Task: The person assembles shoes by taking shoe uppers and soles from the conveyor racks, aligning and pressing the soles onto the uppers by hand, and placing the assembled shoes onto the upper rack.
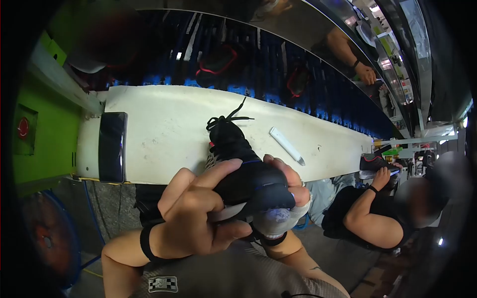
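Observation:
A black lace-up sneaker [238,149] is held in both hands over the near edge of the white bench, its laces pointing away from me and its toe end toward me. My left hand [196,211] wraps the left side, fingers on the upper and thumb low near a pale sole edge. On the right side, my right hand [290,191] curls round the sneaker; a whitish, purple-stained covering shows on that hand. To the right of the laces lies a white pen-like tool [286,145] with a grey tip. The sneaker's underside is mostly hidden.
A dark phone [113,147] lies on the left of the white bench [159,116]. Beyond runs a roller conveyor [268,54] carrying dark shoes with red trim. A green panel has a red button [23,127]. At right, a co-worker's hand [381,178] holds another shoe.

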The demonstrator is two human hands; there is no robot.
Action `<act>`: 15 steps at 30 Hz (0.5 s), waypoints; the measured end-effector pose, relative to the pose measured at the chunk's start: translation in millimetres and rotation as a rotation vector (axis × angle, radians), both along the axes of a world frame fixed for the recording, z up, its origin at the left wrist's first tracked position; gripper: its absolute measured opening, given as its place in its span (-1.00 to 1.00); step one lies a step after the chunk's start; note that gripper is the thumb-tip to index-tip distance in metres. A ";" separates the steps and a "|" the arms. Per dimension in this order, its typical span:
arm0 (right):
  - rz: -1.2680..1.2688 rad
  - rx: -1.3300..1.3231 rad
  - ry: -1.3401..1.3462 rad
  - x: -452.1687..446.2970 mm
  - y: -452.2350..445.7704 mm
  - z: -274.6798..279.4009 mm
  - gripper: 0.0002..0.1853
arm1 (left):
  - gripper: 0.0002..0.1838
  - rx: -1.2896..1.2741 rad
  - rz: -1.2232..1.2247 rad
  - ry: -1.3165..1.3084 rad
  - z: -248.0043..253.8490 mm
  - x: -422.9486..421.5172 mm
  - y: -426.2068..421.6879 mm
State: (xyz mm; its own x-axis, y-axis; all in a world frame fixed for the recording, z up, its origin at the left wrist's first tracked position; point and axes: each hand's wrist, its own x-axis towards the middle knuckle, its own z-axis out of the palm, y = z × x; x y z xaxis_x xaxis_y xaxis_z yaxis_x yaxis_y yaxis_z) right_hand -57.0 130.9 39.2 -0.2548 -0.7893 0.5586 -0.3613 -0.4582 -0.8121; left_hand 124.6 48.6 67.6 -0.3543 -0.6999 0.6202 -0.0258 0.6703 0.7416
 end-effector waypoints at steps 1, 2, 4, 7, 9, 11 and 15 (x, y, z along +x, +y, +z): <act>0.006 -0.006 0.003 -0.6 0.2 -1.9 -0.52 | -0.37 -0.005 -0.022 -0.059 0.1 2.5 -1.0; 0.013 -0.012 0.007 -1.1 0.4 -3.8 -0.50 | -0.37 0.005 -0.015 -0.051 1.8 2.7 -2.3; 0.007 -0.002 -0.018 -1.5 2.6 -5.9 -0.48 | -0.44 -0.032 -0.066 -0.115 3.7 4.5 -4.0; 0.009 0.014 -0.029 -1.5 2.8 -5.9 -0.46 | -0.46 -0.002 -0.071 -0.125 1.3 6.8 -4.9; 0.005 0.018 -0.025 -3.8 1.1 -2.0 -0.45 | -0.46 0.015 -0.098 -0.136 0.4 7.5 -6.7; 0.027 0.034 0.054 -7.7 -3.5 3.0 -0.42 | -0.47 0.037 -0.123 -0.100 -0.7 9.1 -10.8; 0.106 -0.027 0.137 -4.9 -23.2 6.2 -0.42 | -0.50 0.109 -0.036 0.003 -7.5 18.6 -17.0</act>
